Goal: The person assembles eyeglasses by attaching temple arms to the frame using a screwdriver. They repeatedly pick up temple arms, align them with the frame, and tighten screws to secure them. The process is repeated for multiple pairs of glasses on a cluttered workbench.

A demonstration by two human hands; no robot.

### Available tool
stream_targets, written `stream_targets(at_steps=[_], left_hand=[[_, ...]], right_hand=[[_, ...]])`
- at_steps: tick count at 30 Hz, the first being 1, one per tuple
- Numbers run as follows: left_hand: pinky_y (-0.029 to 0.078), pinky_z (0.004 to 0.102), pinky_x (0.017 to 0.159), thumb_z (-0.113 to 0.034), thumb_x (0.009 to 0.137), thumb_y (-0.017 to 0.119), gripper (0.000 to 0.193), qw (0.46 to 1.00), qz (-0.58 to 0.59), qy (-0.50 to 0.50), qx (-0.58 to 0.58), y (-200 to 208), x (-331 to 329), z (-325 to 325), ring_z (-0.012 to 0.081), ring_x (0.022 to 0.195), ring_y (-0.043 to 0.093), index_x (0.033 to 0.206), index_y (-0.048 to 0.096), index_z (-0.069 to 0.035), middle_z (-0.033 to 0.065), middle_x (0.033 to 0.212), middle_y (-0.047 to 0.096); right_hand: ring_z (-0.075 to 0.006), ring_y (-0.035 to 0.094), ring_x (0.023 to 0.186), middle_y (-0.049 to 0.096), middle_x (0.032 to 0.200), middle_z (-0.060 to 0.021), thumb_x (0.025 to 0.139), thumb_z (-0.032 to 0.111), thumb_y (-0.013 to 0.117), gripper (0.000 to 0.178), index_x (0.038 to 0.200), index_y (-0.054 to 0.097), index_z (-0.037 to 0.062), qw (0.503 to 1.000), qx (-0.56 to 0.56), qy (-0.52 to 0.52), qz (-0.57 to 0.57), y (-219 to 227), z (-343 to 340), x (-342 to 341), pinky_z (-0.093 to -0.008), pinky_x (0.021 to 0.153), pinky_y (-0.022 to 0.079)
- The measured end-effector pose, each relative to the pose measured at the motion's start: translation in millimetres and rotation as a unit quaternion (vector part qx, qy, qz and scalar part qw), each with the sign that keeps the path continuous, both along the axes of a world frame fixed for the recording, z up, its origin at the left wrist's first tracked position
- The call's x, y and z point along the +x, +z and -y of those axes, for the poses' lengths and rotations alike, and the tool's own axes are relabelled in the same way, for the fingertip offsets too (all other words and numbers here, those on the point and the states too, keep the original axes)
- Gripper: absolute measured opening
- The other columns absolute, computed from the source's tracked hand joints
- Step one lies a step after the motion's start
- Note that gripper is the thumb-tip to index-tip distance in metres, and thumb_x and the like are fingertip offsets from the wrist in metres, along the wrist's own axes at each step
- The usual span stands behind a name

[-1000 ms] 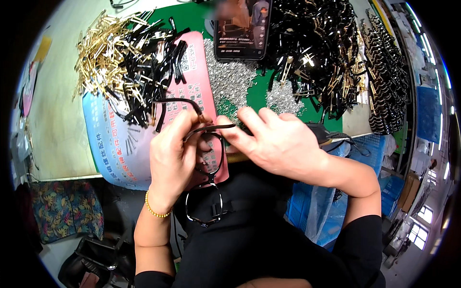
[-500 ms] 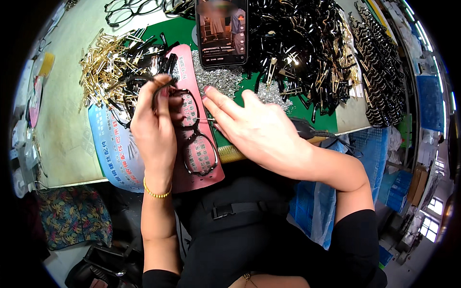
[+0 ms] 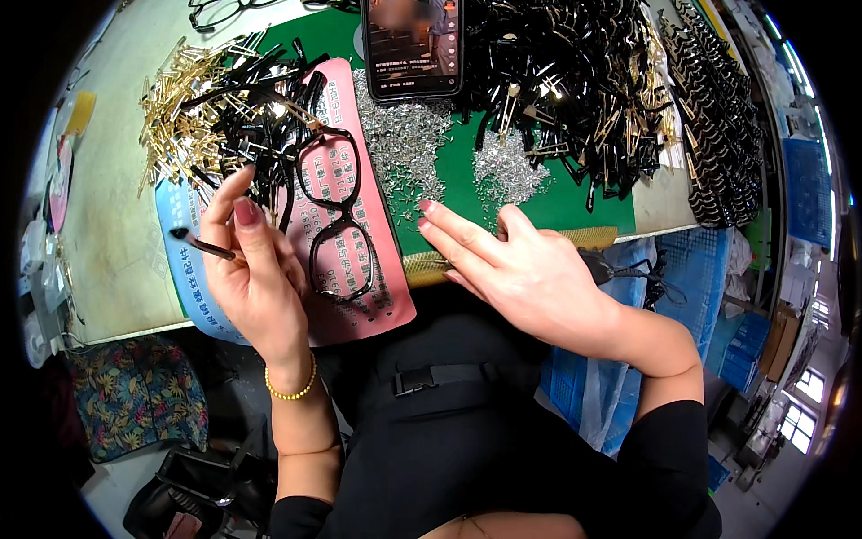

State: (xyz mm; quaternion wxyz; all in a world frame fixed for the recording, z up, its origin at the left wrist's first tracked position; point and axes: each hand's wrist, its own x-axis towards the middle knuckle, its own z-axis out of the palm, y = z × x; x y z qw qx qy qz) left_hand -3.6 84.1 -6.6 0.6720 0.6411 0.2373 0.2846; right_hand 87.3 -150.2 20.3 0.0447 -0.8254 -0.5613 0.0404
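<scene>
Black-framed eyeglasses (image 3: 347, 212) lie on the pink part of a printed mat (image 3: 388, 305), one dark temple stretching up and left. My left hand (image 3: 260, 278) is beside the lower lens, its fingers closed on a dark eyeglass temple (image 3: 205, 243) whose tip sticks out on the left. Whether this temple joins the frame is hidden by the hand. My right hand (image 3: 521, 274) is palm down at the green mat's front edge, index and middle fingers straight. Under its palm is a corded electric screwdriver (image 3: 596, 267), only its black rear end showing.
Loose silver screws (image 3: 406, 144) lie beyond my hands, with a second small heap (image 3: 507, 171) to their right. Gold and black parts (image 3: 184, 126) pile up at left, many black temples (image 3: 575, 90) at right. A phone (image 3: 413, 54) stands at the back.
My left hand has come down and left, off the upper part of the eyeglasses. My right hand has drawn back to the right, taking the screwdriver bit away from the frame.
</scene>
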Motion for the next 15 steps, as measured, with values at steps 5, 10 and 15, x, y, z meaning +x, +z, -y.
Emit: stream_targets(at_steps=[5, 10, 15], left_hand=[[0.028, 0.0181, 0.047, -0.048, 0.11, 0.037, 0.055, 0.987, 0.067, 0.003, -0.149, 3.5, -26.5, -11.2, 0.0032, 0.066, 0.035, 0.126, 0.055, 0.001, -0.0032, 0.085, 0.043], [0.042, 0.0283, 0.074, -0.026, 0.109, 0.049, 0.033, 0.994, 0.108, -0.011, -0.003, 0.1, -44.6, -15.5, 0.0151, 0.082, 0.051, 0.118, 0.056, 0.004, 0.0068, 0.098, 0.054], [0.051, 0.0327, 0.089, -0.006, 0.105, 0.057, 0.019, 0.956, 0.005, 0.029, 0.292, -18.4, -62.2, -13.7, 0.0198, 0.101, 0.064, 0.116, 0.064, 0.007, 0.014, 0.112, 0.067]], right_hand=[[-0.0235, 0.056, 0.082, 0.057, 0.143, 0.0, 0.089, 0.029, 0.073, 0.052, 0.136, 0.06, 0.0108, 1.0, -0.009, -0.001, -0.022, 10.5, 4.0, 1.3, -0.0289, 0.06, 0.054], [-0.0246, 0.062, 0.09, 0.056, 0.104, -0.0082, 0.091, 0.025, 0.07, 0.039, 0.124, 0.057, 0.0087, 0.988, 0.033, -0.121, -0.092, 27.0, 11.5, 9.9, -0.0341, 0.064, 0.055], [-0.0253, 0.064, 0.079, 0.052, 0.094, -0.0095, 0.092, 0.017, 0.066, 0.039, 0.13, 0.058, 0.0168, 0.985, -0.032, -0.131, -0.107, 22.7, 16.4, 10.8, -0.0368, 0.057, 0.055]])
